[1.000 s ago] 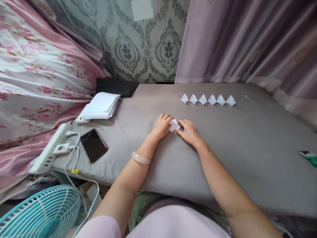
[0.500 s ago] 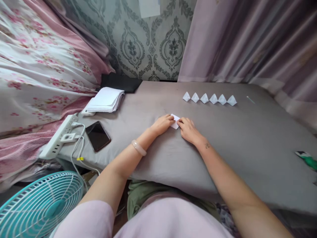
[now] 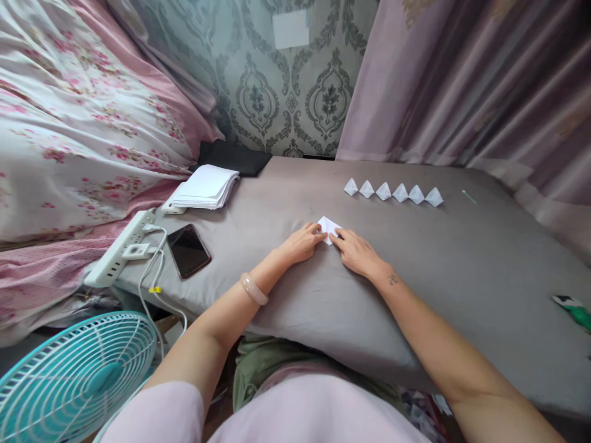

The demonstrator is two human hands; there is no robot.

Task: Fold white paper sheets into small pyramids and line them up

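Observation:
A small folded sheet of white paper [image 3: 327,226] lies on the grey cloth of the table between my two hands. My left hand [image 3: 302,242] grips its left edge, fingers bent and pressed together. On the opposite side, my right hand [image 3: 355,251] has its thumb and fingers closed on the paper's right edge and lower part. Creases run across the paper, and its lower corner points towards me. Beyond my hands and to the right, several folded white paper pieces [image 3: 383,191] stand in a row, each with a pointed top.
To the left lie a stack of white paper [image 3: 203,187], a dark phone [image 3: 188,251] and a white power strip [image 3: 120,249] with cables. A turquoise fan [image 3: 104,378] stands below the table's left edge. A thin stick [image 3: 470,197] and a green object [image 3: 575,311] are at right.
The paper now shows a wider, more kite-like outline between my hands. My fingers have shifted on its edges, with my right thumb lower. The camera view has tilted slightly.

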